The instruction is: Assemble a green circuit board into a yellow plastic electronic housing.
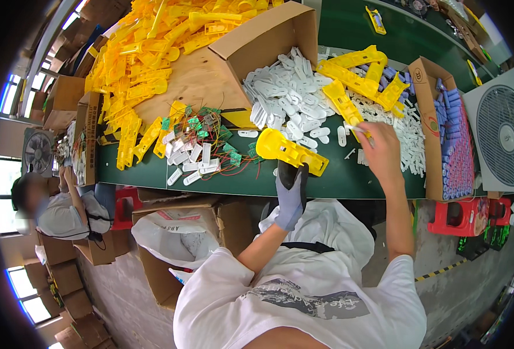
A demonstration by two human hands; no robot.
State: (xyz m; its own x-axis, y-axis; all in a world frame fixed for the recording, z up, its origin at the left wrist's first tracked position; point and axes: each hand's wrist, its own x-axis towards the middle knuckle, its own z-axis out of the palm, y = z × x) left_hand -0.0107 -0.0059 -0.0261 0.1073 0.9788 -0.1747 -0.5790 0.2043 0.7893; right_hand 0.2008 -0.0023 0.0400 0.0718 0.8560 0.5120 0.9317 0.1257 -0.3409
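My left hand (pixel 292 195), in a grey and black glove, grips a yellow plastic housing (pixel 277 146) above the front edge of the green table. The housing lies nearly level, its hollow, ribbed side partly in view. My bare right hand (pixel 382 152) is closed in a pinch over the left side of a heap of small white plastic parts (pixel 408 136). Whatever sits between its fingertips is too small to make out. Just beyond those fingers lies another yellow housing (pixel 341 102). White oval covers (pixel 289 87) spill from a tipped carton (pixel 268 32) beyond my hands.
Green circuit boards with thin wires (pixel 202 125) and white rectangular cases (pixel 190 163) lie left. Yellow housings (pixel 135 64) pile up behind them. On the right stand a box of blue-wrapped cylindrical cells (pixel 452 134) and a fan (pixel 504 125). Another person (pixel 68 212) sits far left.
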